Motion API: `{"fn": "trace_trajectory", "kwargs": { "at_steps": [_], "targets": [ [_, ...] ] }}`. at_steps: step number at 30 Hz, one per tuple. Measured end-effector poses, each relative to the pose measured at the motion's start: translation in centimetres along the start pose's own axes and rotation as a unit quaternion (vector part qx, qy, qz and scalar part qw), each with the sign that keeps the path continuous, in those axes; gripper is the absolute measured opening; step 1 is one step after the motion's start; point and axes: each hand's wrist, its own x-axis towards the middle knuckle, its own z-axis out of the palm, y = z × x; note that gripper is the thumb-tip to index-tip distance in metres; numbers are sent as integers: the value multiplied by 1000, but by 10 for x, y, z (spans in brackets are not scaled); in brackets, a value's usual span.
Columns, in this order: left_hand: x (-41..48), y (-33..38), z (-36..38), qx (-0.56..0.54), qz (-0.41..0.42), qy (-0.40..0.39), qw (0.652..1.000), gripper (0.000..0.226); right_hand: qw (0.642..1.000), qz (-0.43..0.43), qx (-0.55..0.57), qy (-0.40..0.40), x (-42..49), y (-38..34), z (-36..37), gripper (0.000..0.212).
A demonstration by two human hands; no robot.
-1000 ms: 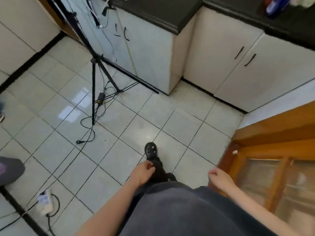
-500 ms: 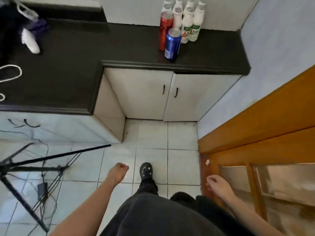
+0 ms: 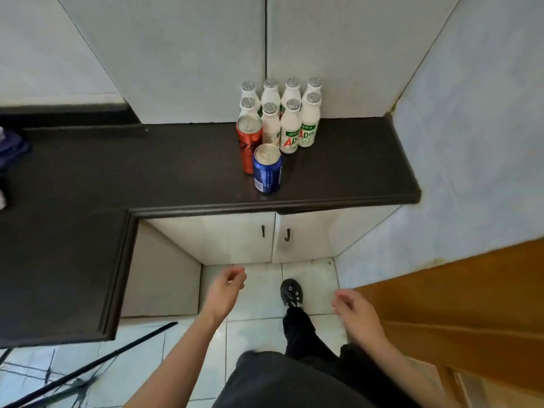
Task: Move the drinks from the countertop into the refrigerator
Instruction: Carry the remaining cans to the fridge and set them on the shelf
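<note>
In the head view, white bottles (image 3: 290,129), a red can (image 3: 248,148) in front of them and a blue can (image 3: 267,172) nearest to the edge stand close together on the dark countertop (image 3: 353,172), at the upper centre of the frame. Lower in the frame, over the tiled floor (image 3: 256,334), the left hand (image 3: 228,290) and the right hand (image 3: 353,312) are both relaxed with loosely bent fingers and hold nothing.

You have ten drinks standing upright in a tight cluster on the black countertop (image 3: 353,172), right of its middle. Eight white plastic bottles with silver foil caps and green-and-red labels (image 3: 290,131) form two rows of four against the far wall. A tall red metal can (image 3: 249,145) stands at their near left, with a shorter blue metal can (image 3: 268,172) just beside it, nearest you.
</note>
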Motion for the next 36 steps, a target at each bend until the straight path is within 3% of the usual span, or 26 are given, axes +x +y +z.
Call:
{"fn": "trace_trajectory", "kwargs": {
  "at_steps": [7,14,19,25,29,36],
  "targets": [
    [52,133,-5,-66,128,185,972,14,984,-180,2,9,116,-148,-56,16],
    [80,186,-24,-92,187,262,942,16,954,-295,-50,-24,151,-238,-44,55],
    [113,213,-32,-31,218,212,952,34,929,-359,-84,-28,161,-249,-29,71],
    [140,229,-36,63,292,112,948,61,939,-334,-84,-26,159,-256,-18,75],
    [150,229,-36,66,309,84,945,62,948,-304,-88,-30,158,-256,-14,78],
    [151,213,-46,18,311,135,941,63,946,-314,-74,-13,157,-256,-13,72]
  ]
}}
